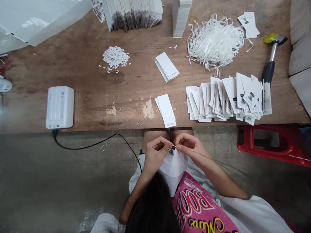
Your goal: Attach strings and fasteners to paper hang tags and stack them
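Over my lap, just below the table's front edge, my left hand and my right hand meet fingertip to fingertip. Both pinch the top of a small white tag with black print, most of it hidden by the fingers. White, thin material hangs beneath them on my lap; where the tag ends and this begins I cannot tell. Nearest on the table are two small stacks of blank-looking white tags. To the right lies a long row of overlapping printed tags.
On the wooden table are a pile of white strings, tiny white pieces, upright card stacks, a black-handled hammer and a white power bank with a black cable. A red stool stands right.
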Available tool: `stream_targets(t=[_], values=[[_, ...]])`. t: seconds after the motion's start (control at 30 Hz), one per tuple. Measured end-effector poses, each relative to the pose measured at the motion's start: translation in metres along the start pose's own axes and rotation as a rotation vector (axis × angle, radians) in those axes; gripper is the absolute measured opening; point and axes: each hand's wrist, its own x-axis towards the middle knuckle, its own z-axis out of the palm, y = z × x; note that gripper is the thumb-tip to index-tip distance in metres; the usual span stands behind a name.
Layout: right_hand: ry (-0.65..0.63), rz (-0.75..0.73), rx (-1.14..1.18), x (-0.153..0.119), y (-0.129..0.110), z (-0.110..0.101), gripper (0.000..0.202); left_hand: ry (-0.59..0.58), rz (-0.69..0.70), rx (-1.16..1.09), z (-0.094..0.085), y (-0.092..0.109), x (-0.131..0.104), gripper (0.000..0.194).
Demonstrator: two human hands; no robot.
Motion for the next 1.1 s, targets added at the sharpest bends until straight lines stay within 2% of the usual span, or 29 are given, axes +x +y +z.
stream_targets(t=[0.1,0.2,0.3,0.37,0.47,0.53,0.73,0.9,1.1], values=[[0.116,-0.119,-0.083,-0.007,0.005,0.007,0.015,0.012,-0.002,0.038,0.001,0.000,0.000,0.032],[0.335,-0.332,-0.323,-0.014,0.009,0.016,0.001,0.054,0.028,0.075,0.003,0.002,-0.001,0.031],[0.508,-0.513,-0.540,-0.020,0.008,0.025,0.015,0.084,0.073,0.096,0.006,0.004,-0.003,0.030],[0.510,-0.554,-0.569,-0.022,0.007,0.030,0.020,0.099,0.091,0.107,0.008,0.005,-0.004,0.028],[0.470,-0.520,-0.524,-0.023,0.006,0.035,0.022,0.115,0.106,0.098,0.010,0.005,-0.006,0.026],[0.501,-0.528,-0.540,-0.024,0.007,0.036,0.024,0.111,0.107,0.074,0.010,0.003,-0.008,0.025],[0.583,-0.711,-0.780,-0.028,0.009,0.037,0.038,0.095,0.074,-0.002,0.011,0.000,-0.010,0.021],[0.558,-0.760,-0.818,-0.027,0.010,0.033,0.046,0.115,0.005,-0.022,0.011,0.000,-0.010,0.024],[0.530,-0.790,-0.816,-0.027,0.015,0.027,0.049,0.103,-0.131,-0.147,0.011,0.002,-0.008,0.025]])
